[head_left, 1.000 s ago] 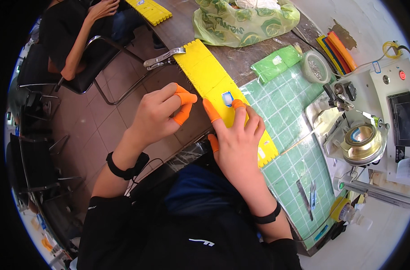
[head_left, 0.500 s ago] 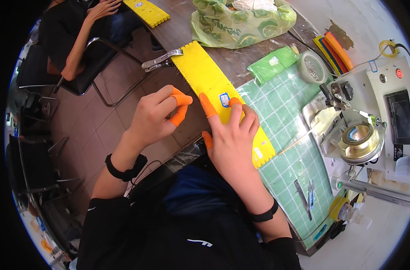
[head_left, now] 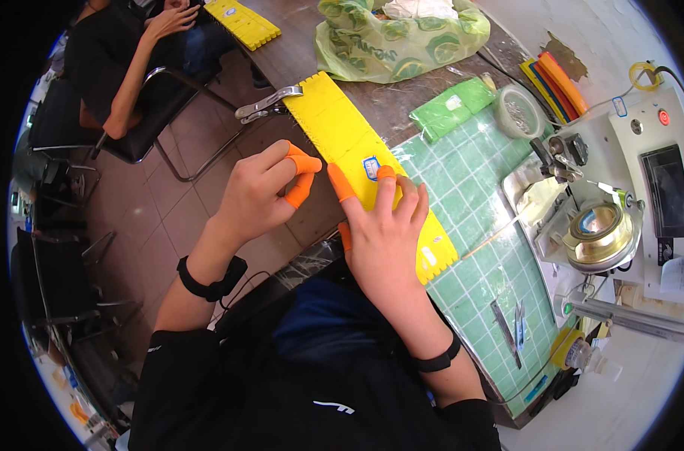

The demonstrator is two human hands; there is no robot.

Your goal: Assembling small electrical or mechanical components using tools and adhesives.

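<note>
Your right hand (head_left: 383,240) lies flat, fingers spread, pressing on the long yellow plastic strip (head_left: 357,146) at the middle of the frame; orange rubber finger cots cover the fingertips (head_left: 340,182). Your left hand (head_left: 255,197) hovers just left of the strip, thumb and forefinger pinched together in matching orange cots, with nothing visible between them. The strip is rigid and ribbed, with a toothed edge, and runs diagonally from upper middle down to the right. A small white sticker with a blue border (head_left: 370,168) sits on it, touching your right fingertips. A metal clamp (head_left: 267,104) grips the strip's upper end. Under the strip's lower half lies a green gridded cutting mat (head_left: 477,188) on the brown counter (head_left: 312,45). Further up are a flat green packet with a white label (head_left: 453,109) and a crumpled green patterned plastic bag (head_left: 391,37).
</note>
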